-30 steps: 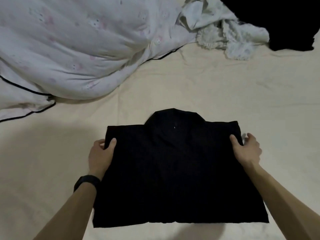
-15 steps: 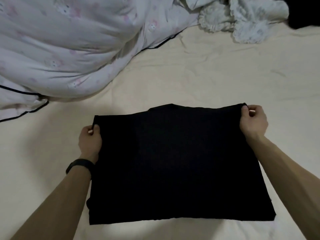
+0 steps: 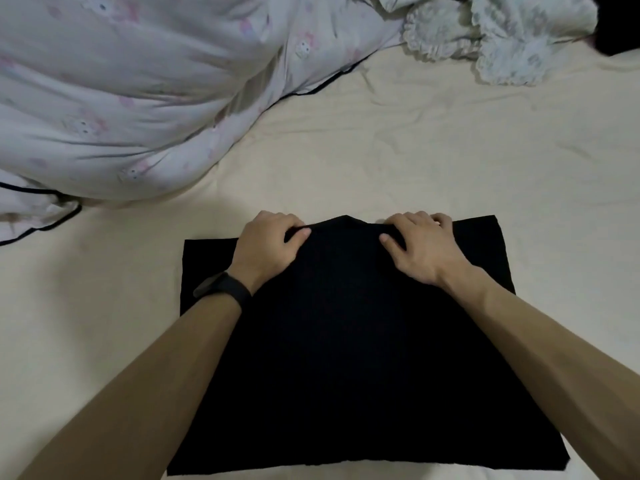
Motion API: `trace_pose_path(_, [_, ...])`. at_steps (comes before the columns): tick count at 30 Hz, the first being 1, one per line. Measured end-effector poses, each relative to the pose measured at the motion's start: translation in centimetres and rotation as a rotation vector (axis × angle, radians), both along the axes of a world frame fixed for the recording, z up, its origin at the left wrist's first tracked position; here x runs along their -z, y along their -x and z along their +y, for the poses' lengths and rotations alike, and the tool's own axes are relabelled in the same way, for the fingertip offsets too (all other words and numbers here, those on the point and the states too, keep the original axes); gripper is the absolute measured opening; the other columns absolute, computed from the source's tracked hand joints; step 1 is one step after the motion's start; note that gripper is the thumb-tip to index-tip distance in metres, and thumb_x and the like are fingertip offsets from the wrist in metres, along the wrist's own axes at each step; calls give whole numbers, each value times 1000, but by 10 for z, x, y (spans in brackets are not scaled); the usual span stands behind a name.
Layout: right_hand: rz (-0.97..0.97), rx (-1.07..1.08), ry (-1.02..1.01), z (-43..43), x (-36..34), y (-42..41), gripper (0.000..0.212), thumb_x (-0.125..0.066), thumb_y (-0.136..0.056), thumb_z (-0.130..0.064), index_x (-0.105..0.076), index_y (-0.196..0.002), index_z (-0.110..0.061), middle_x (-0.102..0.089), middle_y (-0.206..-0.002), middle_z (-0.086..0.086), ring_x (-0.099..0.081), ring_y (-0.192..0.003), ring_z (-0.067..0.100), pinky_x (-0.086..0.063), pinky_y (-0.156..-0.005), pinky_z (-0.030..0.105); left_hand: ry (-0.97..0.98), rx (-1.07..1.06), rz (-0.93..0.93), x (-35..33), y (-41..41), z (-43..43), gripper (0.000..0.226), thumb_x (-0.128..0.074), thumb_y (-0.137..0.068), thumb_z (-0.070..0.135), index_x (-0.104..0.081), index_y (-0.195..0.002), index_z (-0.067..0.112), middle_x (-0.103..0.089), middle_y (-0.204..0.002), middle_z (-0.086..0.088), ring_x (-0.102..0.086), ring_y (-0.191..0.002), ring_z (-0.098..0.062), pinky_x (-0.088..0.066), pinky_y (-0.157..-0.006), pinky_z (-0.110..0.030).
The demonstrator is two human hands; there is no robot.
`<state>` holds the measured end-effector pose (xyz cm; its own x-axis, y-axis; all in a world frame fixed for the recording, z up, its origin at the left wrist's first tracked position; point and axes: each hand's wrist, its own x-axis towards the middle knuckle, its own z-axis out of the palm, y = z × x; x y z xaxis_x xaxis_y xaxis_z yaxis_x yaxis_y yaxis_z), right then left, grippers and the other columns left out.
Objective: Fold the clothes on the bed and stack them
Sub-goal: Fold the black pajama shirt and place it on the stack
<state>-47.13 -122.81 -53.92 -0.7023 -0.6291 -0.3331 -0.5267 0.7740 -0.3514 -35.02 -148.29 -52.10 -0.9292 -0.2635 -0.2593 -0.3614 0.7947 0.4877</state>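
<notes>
A black garment [image 3: 346, 358] lies folded into a flat rectangle on the cream bed sheet [image 3: 450, 161], close to me. My left hand [image 3: 268, 247], with a black band on its wrist, grips the garment's far edge left of the middle. My right hand [image 3: 420, 249] grips the same edge right of the middle. Between the two hands the cloth rises in a small peak. Both thumbs press on top of the fabric and the fingers curl over the far edge.
A rumpled white duvet [image 3: 131, 91] with a pale pink print and dark piping fills the far left. A white frilly cloth [image 3: 498, 39] lies at the far right, with a dark item [image 3: 620, 26] at the top right corner.
Both hands left the garment's outer corners and came together at the middle of its far edge. The collar that showed a second ago is now hidden under the folded cloth.
</notes>
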Motion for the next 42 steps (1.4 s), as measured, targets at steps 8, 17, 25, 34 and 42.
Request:
trace_pose_path(8, [-44, -20, -39, 0, 13, 21, 47, -38, -103, -57, -58, -100, -15, -63, -73, 3, -64, -83, 36, -38, -75, 37, 9, 44, -145, 18, 2, -16, 58, -40, -105, 49, -49, -67, 7, -53, -60, -6, -54, -64, -30, -40, -64, -43])
trace_pose_path(17, [383, 223, -114, 38, 28, 12, 49, -35, -104, -47, -67, -101, -10, -66, -99, 15, -55, -96, 38, -35, -87, 47, 481, -19, -101, 25, -67, -62, 53, -29, -98, 57, -64, -98, 17, -69, -96, -9, -59, -96, -34, -37, -91, -46])
trace_pose_path(25, [419, 571, 73, 42, 16, -35, 46, -41, -103, -43, -49, -140, -17, -37, -158, 12, -27, -148, 33, -24, -112, 58, 542, -419, 57, 13, -129, -74, 53, -43, -98, 46, -50, -135, 9, -51, -141, -19, -43, -131, -38, -25, -109, -57])
trace_pose_path(34, [161, 38, -140, 11, 29, -144, 68, -19, -99, -68, -13, -161, -42, 3, -171, -3, 8, -157, 26, 3, -118, 68, 380, 39, -267, 36, -164, 42, 70, -20, -97, 70, 1, -159, 45, 5, -169, 1, 2, -156, -30, -5, -118, -66])
trace_pose_path(42, [169, 219, -153, 35, 20, -159, 67, -21, -101, -67, -14, -162, -38, 0, -171, 5, 10, -157, 30, 4, -118, 69, 337, -299, -361, 13, -265, 20, 68, -15, -102, 63, -12, -162, 31, -6, -169, -10, -4, -155, -34, -6, -118, -68])
